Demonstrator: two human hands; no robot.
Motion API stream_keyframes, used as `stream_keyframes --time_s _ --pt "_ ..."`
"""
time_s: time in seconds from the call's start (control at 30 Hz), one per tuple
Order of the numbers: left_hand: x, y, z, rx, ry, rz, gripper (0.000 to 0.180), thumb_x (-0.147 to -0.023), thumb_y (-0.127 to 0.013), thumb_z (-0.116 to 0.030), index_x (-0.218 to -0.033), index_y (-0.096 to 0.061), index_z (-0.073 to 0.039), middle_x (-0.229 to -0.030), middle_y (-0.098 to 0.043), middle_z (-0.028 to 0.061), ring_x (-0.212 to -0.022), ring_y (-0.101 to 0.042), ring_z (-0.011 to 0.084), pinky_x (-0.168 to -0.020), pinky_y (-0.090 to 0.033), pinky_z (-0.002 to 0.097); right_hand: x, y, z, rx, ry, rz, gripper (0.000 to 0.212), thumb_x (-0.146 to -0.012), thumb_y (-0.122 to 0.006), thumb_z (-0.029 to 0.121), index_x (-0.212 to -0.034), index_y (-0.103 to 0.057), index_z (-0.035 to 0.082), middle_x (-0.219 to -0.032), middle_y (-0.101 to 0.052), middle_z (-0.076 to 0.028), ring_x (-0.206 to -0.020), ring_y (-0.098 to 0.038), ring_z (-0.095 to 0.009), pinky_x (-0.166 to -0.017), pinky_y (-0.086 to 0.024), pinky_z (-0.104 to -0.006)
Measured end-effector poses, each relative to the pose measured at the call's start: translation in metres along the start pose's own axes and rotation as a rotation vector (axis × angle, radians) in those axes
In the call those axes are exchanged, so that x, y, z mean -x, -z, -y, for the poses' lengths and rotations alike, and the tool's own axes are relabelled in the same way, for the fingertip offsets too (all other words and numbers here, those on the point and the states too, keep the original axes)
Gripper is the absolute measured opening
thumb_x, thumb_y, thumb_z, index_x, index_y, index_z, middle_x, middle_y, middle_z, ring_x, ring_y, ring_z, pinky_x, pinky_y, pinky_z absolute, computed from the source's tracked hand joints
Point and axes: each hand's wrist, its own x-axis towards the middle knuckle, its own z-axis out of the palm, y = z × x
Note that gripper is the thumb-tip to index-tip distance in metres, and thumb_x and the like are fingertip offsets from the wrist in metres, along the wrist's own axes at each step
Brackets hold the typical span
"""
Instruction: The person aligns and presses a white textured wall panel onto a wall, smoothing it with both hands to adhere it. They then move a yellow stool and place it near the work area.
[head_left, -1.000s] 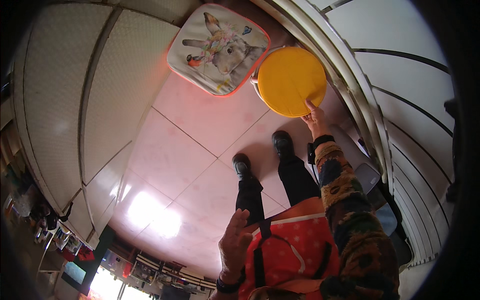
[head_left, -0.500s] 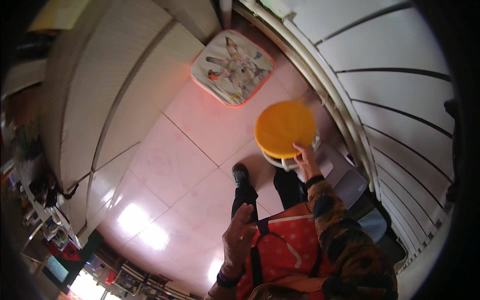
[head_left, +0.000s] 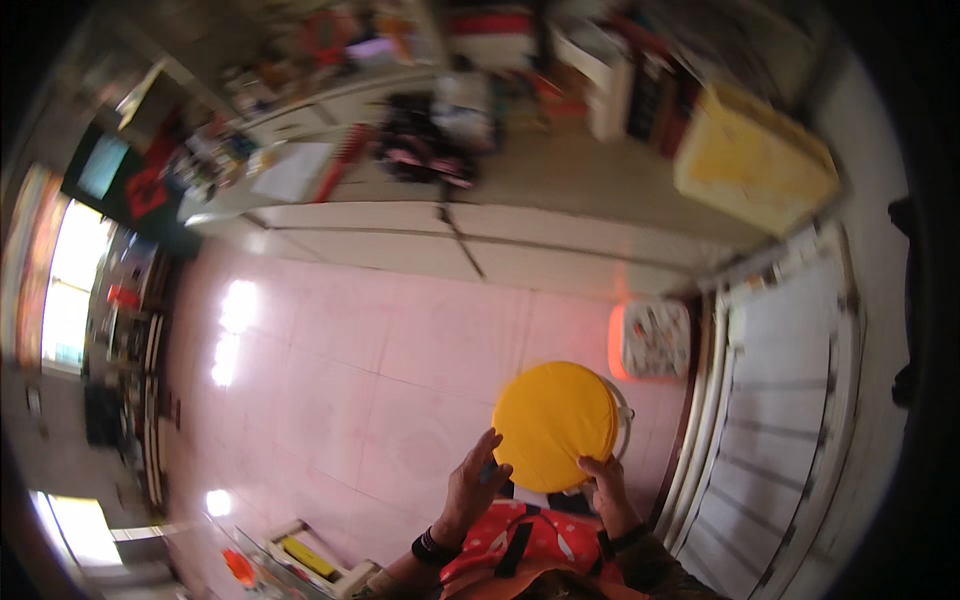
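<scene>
A round, flat yellow pad [head_left: 555, 425], cushion-like with a smooth cover, is in front of me. My right hand [head_left: 606, 488] pinches its near right edge, thumb on top. Part of a white rounded frame [head_left: 625, 415] shows beyond the pad's right side; the pad hides most of it. At the pad's lower left rim is my left hand [head_left: 470, 490], open, with fingers apart; whether the fingertips touch the rim I cannot tell. Below both hands is the red patterned apron [head_left: 490, 545] that I wear.
A square, picture-topped seat with an orange-red edge [head_left: 655, 342] is on the pink tiled floor [head_left: 330, 400], near a white barred panel [head_left: 760, 430]. Across the far side runs a long counter [head_left: 580, 180] with a yellow box [head_left: 757, 160] and clutter. A pale device [head_left: 310, 560] stands lower left.
My view has swung left and up toward the counter. My left hand has come up to the yellow pad's rim. My right hand still grips the pad.
</scene>
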Motion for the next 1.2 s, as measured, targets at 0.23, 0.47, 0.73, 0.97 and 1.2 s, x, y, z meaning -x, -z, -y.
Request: stream_keyframes --time_s 0.23,0.47,0.73,0.97,1.2 --pt "0.071 0.112 0.033 0.118 -0.001 -0.439 0.066 -0.09 -0.071 -0.024 -0.145 -0.041 -0.003 -0.135 -0.06 0.0171 -0.109 -0.064 0.0266 -0.094 -0.051 0.0358 0.006 -0.141 0.046 0.381 0.144 0.18 0.039 -0.065 -0.079 0.004 -0.1 -0.065 -0.004 -0.092 -0.068 -0.008 -0.077 -0.064 -0.02 -0.07 -0.052 -0.0325" --pt "0.139 0.223 0.103 0.437 0.024 -0.863 0.063 -0.093 -0.07 -0.017 -0.146 -0.04 -0.001 -0.135 -0.058 0.0193 -0.124 -0.058 0.0247 -0.102 -0.048 0.0356 -0.006 -0.28 0.003 1.022 0.565 0.43 0.038 -0.053 -0.088 0.004 -0.08 -0.061 0.001 -0.085 -0.057 -0.002 -0.076 -0.055 -0.016 -0.068 -0.049 -0.0305" --pt "0.175 0.354 0.125 0.411 -0.011 -1.003 0.068 -0.095 -0.066 -0.016 -0.15 -0.031 0.003 -0.147 -0.046 0.0213 -0.136 -0.046 0.027 -0.11 -0.04 0.0383 0.045 -0.465 -0.035 0.784 0.288 0.79 0.029 -0.069 -0.08 0.004 -0.095 -0.066 0.0 -0.083 -0.065 -0.004 -0.072 -0.062 -0.016 -0.067 -0.052 -0.0301" --pt "0.156 0.455 0.162 0.336 0.095 -1.13 0.072 -0.096 -0.065 -0.026 -0.149 -0.03 0.005 -0.152 -0.039 0.0212 -0.139 -0.042 0.029 -0.111 -0.037 0.038 0.067 -0.614 -0.055 0.382 -0.021 1.15 0.056 -0.081 -0.079 0.024 -0.124 -0.058 -0.003 -0.111 -0.067 -0.01 -0.098 -0.065 -0.019 -0.083 -0.054 -0.0338" --pt "0.122 0.582 0.211 0.849 -0.162 -0.898 0.048 -0.1 -0.06 -0.024 -0.138 -0.047 0.003 -0.132 -0.057 0.0096 -0.122 -0.053 0.0163 -0.104 -0.042 0.0313 0.039 -0.774 -0.119 0.585 0.175 1.409 0.052 -0.096 -0.062 0.034 -0.129 -0.054 -0.005 -0.117 -0.066 -0.01 -0.104 -0.064 -0.015 -0.085 -0.053 -0.0308"
